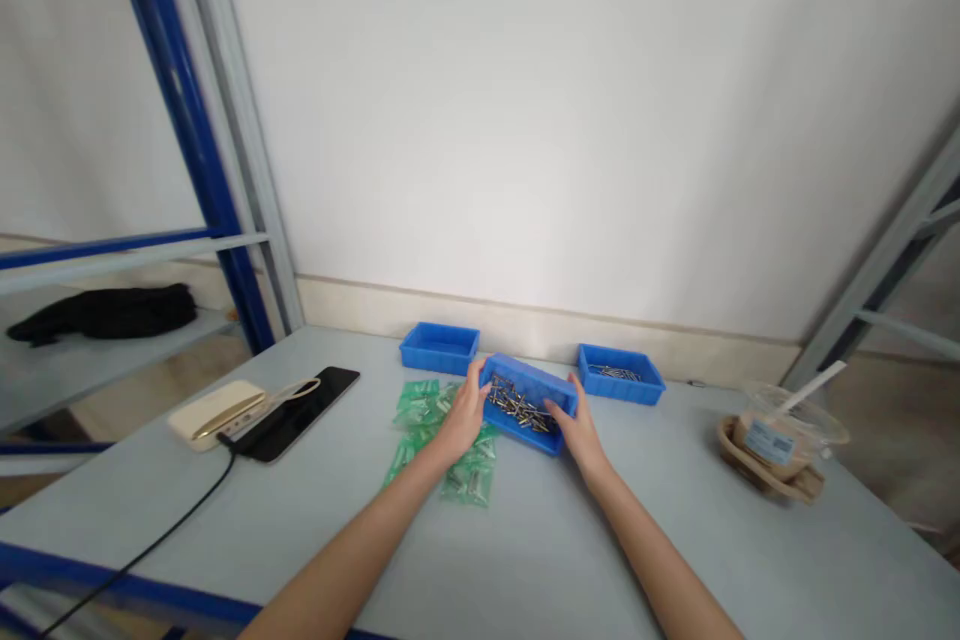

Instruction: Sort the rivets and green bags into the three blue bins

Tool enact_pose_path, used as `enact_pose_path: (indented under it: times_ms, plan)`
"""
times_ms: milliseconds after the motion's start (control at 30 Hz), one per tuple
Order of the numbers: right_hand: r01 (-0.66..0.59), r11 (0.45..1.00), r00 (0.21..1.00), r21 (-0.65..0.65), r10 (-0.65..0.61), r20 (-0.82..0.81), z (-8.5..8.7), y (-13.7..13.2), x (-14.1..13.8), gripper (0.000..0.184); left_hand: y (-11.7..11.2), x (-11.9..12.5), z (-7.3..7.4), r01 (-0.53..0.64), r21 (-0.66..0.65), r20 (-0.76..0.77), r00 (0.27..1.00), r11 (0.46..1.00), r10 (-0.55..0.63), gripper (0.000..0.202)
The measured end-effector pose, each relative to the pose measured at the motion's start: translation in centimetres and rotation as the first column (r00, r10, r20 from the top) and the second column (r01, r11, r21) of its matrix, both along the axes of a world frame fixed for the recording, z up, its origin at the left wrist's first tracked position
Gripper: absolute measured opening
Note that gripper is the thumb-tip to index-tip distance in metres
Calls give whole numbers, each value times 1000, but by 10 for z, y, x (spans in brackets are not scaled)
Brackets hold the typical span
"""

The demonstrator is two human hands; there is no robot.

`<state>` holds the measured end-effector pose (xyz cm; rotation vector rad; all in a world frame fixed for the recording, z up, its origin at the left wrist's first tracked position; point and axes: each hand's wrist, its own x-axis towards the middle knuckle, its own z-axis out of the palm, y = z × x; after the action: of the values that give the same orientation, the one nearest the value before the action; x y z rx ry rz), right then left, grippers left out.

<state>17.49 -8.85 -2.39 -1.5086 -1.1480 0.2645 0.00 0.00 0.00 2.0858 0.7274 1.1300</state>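
Grey bench (615, 540), flanked by blue steel shelving (180, 140) at far left. Along its far edge, a left blue tray (439, 350) and a right blue tray (621, 376), the latter loaded with metal pins (615, 373). Nearer, between them, a third blue tray (527, 405) heaped with more pins, clasped at both ends by the left hand (465, 410) and right hand (574, 425), fingers curled over its rims, just right of green plastic bags (469, 480).

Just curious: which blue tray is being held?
The middle tray, with metal pins, between left hand and right hand; the left and right trays sit behind.
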Motion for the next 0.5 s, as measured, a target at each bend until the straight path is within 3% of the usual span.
enact_pose_path:
  times_ms: [67, 133, 300, 500]
  plan:
    - [-169, 983, 972, -65, 155, -174, -7, 3, 9, 51, -4, 1, 4, 90, 43, 46, 995, 995, -92, 52]
    - [-233, 971, 949, -53, 215, -229, -8, 2, 14, 45, -2, -1, 8, 145, 74, 49, 988, 987, -149, 58]
    - [-157, 988, 981, 2, 156, -119, 1, -3, 14, 45, 10, -11, 12, 180, 52, -69, 982, 982, -177, 62]
    - [-117, 992, 988, 54, 111, 105, 7, -8, 8, 32, 9, -13, 8, 153, -66, -76, 985, 986, -158, 76]
